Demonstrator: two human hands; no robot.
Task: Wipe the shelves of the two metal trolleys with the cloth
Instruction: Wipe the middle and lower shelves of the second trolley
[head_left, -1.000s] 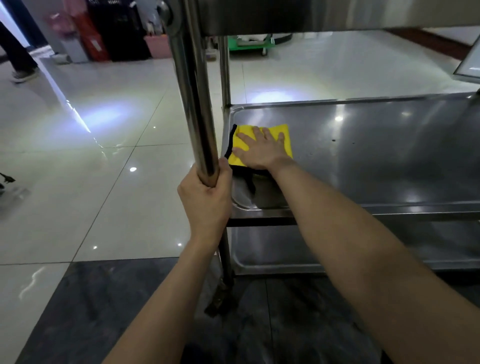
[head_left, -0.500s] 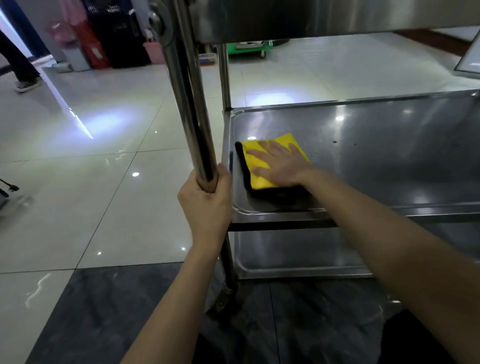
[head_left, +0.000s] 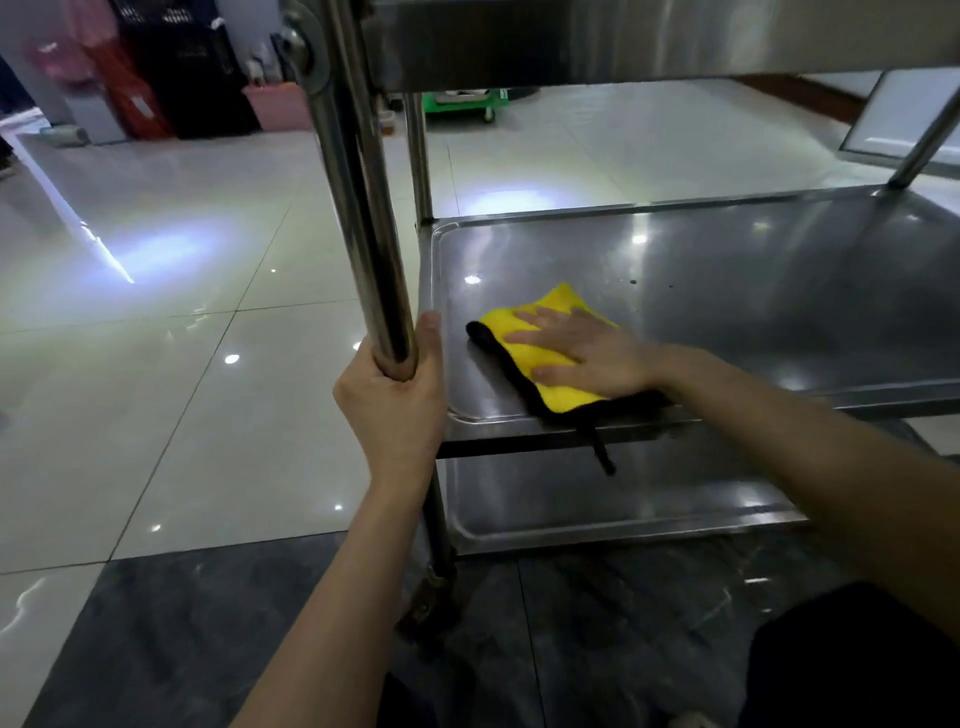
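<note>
Left grip (head_left: 395, 400) curled tight round trolley's near-left upright post (head_left: 363, 218), right grip (head_left: 587, 353) flat, fingers straight, pressing yellow/black cloth (head_left: 556, 304) onto middle shelf (head_left: 753, 291), cloth at shelf's near-left corner, its black strap (head_left: 602, 452) hanging over near edge

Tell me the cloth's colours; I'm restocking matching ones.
Yellow on top with a black edge and underside, in the head view, cloth.

Dim, wide-angle bowed edges, ceiling-light glare on glossy floor (head_left: 171, 249).
</note>
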